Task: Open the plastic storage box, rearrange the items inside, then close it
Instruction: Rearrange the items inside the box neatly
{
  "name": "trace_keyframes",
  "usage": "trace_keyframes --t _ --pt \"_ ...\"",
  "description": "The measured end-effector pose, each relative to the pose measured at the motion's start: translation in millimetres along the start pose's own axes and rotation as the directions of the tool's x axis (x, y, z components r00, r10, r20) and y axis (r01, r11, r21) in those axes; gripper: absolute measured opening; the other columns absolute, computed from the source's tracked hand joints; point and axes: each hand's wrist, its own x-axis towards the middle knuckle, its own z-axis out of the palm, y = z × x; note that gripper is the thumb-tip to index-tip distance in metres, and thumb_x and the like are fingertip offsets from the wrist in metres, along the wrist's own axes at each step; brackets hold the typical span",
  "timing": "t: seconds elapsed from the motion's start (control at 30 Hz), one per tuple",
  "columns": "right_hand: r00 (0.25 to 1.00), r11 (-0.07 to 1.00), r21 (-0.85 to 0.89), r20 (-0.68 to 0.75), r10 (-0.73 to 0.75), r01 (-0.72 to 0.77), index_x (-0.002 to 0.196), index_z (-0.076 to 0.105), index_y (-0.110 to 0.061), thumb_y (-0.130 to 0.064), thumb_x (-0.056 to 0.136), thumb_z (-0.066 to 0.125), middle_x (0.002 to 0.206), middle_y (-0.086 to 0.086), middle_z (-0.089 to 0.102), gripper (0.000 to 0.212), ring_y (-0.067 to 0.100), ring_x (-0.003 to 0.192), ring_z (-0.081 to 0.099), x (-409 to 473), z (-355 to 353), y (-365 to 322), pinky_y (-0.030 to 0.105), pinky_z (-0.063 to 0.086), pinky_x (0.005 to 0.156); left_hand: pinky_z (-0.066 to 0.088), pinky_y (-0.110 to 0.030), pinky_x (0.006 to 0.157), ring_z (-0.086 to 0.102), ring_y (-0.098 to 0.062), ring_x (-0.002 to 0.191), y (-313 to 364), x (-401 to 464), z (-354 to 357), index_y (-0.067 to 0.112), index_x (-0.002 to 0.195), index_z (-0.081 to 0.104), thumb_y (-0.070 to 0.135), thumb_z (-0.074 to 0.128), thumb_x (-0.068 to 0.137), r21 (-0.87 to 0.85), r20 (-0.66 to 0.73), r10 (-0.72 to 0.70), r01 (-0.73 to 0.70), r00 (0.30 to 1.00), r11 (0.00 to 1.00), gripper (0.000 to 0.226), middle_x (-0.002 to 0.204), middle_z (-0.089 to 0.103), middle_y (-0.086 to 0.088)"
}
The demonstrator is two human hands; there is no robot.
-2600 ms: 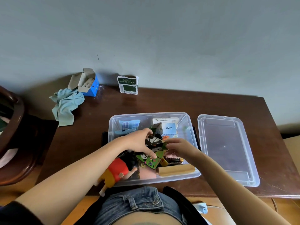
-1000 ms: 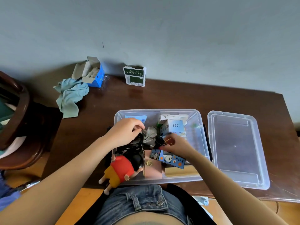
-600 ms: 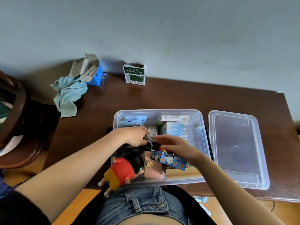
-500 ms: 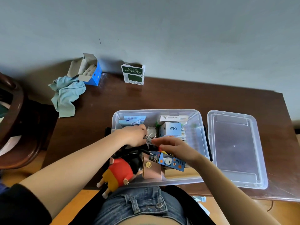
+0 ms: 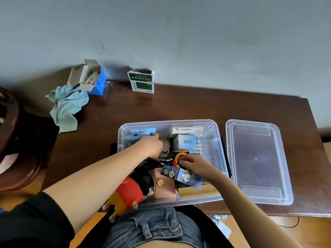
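Observation:
The clear plastic storage box (image 5: 211, 130) stands open at the table's near edge, full of small things. Its lid (image 5: 258, 160) lies upside down on the table to the right. My left hand (image 5: 152, 146) reaches into the box's middle, fingers pressed down among grey cords, forefinger toward a pale blue packet (image 5: 141, 133). My right hand (image 5: 194, 164) pinches a yellow and red ring-shaped thing (image 5: 179, 156) beside a blue panda box (image 5: 181, 177). A white box marked Q88 (image 5: 185, 142), a pink box (image 5: 164, 183) and a doll in red (image 5: 131, 192) also sit inside.
On the dark wooden table (image 5: 179, 106), by the wall, stand an open blue carton (image 5: 91, 77) and a green and white carton (image 5: 141, 81). A light blue cloth (image 5: 67, 106) hangs over the left edge. A dark wooden chair (image 5: 16, 140) is at the left.
My left hand has pushed farther back into the box, toward the blue packet. My right hand has shifted from the panda box onto the yellow and red ring-shaped thing.

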Motion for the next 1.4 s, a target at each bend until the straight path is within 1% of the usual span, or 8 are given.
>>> trace_keyframes --t 0.13,0.33,0.47,0.63,0.97,1.07,1.27,1.4 --pt "0.998 1.0 0.017 0.06 -0.009 0.008 0.12 0.061 -0.019 -0.034 0.093 0.052 0.113 -0.001 0.063 0.031 0.015 0.1 0.058 0.4 6.7 -2.3 0.035 0.046 0.092 0.049 -0.039 0.085 0.056 -0.029 0.112 -1.6 6.1 2.0 0.011 0.12 0.057 0.017 0.055 0.088 0.045 -0.073 0.005 -0.001 0.997 0.999 0.033 0.122 0.057 -0.009" --pt "1.0 1.0 -0.023 -0.026 0.007 -0.008 0.128 0.052 -0.025 -0.038 0.093 0.049 0.121 -0.004 0.06 0.038 0.015 0.105 0.055 -4.1 18.5 -4.6 0.028 0.043 0.081 0.048 -0.039 0.088 0.056 -0.027 0.116 0.7 15.0 4.2 0.014 0.125 0.052 0.02 0.055 0.092 0.176 -0.087 0.044 -0.028 0.995 0.984 0.034 0.125 0.059 -0.007" --pt "0.998 1.0 -0.005 -0.061 0.023 -0.023 0.129 0.05 -0.027 -0.041 0.093 0.047 0.122 -0.004 0.059 0.039 0.015 0.106 0.055 -4.4 22.3 -4.5 0.029 0.042 0.081 0.043 -0.033 0.072 0.059 -0.024 0.101 -2.0 11.6 4.6 0.019 0.11 0.056 0.02 0.059 0.087 0.162 -0.125 0.123 -0.102 0.984 0.981 0.023 0.11 0.063 -0.003" --pt "0.998 0.999 0.032 -0.064 0.002 0.0 0.13 0.052 -0.025 -0.039 0.096 0.044 0.122 -0.004 0.06 0.038 0.012 0.103 0.054 -8.1 22.8 -3.2 0.028 0.042 0.081 0.037 -0.031 0.063 0.061 -0.027 0.092 -12.7 1.6 7.5 0.018 0.097 0.055 0.016 0.057 0.082 0.026 -0.34 0.137 -0.136 0.93 0.99 0.016 0.096 0.065 -0.002" --pt "1.0 0.998 0.066 -0.024 -0.004 0.005 0.131 0.051 -0.026 -0.041 0.097 0.042 0.122 -0.005 0.06 0.038 0.013 0.108 0.055 -9.4 24.6 -3.8 0.027 0.043 0.086 0.044 -0.031 0.069 0.06 -0.021 0.09 -24.3 -7.5 16.5 0.017 0.117 0.056 0.01 0.049 0.095 -0.251 -0.599 0.004 -0.192 0.801 0.949 0.025 0.103 0.066 -0.002" --pt "1.0 0.999 0.054 -0.018 -0.001 0.002 0.131 0.051 -0.028 -0.042 0.097 0.041 0.123 -0.006 0.059 0.038 0.012 0.109 0.054 -8.1 25.6 -5.4 0.026 0.039 0.084 0.048 -0.036 0.07 0.06 -0.02 0.088 -30.5 -13.6 12.9 0.017 0.114 0.059 0.006 0.044 0.095 -0.329 -0.618 -0.047 -0.204 0.785 0.922 0.027 0.095 0.066 0.001" --pt "1.0 1.0 -0.005 -0.008 -0.012 0.012 0.13 0.052 -0.027 -0.042 0.097 0.04 0.121 -0.007 0.06 0.038 0.01 0.103 0.053 -6.6 25.5 -10.8 0.027 0.041 0.082 0.037 -0.021 0.06 0.054 -0.008 0.074 -39.2 -31.9 17.9 0.017 0.101 0.068 0.009 0.05 0.094 -0.408 -0.686 -0.103 -0.264 0.721 0.874 0.021 0.092 0.067 0.007" --pt "0.998 0.997 -0.062 -0.032 -0.051 0.049 0.128 0.056 -0.026 -0.04 0.096 0.043 0.122 -0.007 0.06 0.037 0.011 0.107 0.055 -5.3 25.5 -15.4 0.028 0.044 0.086 0.048 -0.019 0.065 0.06 -0.002 0.082 -55.7 -52.0 29.2 0.031 0.097 0.064 0.048 0.062 0.085 -0.458 -0.542 -0.109 -0.185 0.833 0.869 0.021 0.087 0.063 0.019"
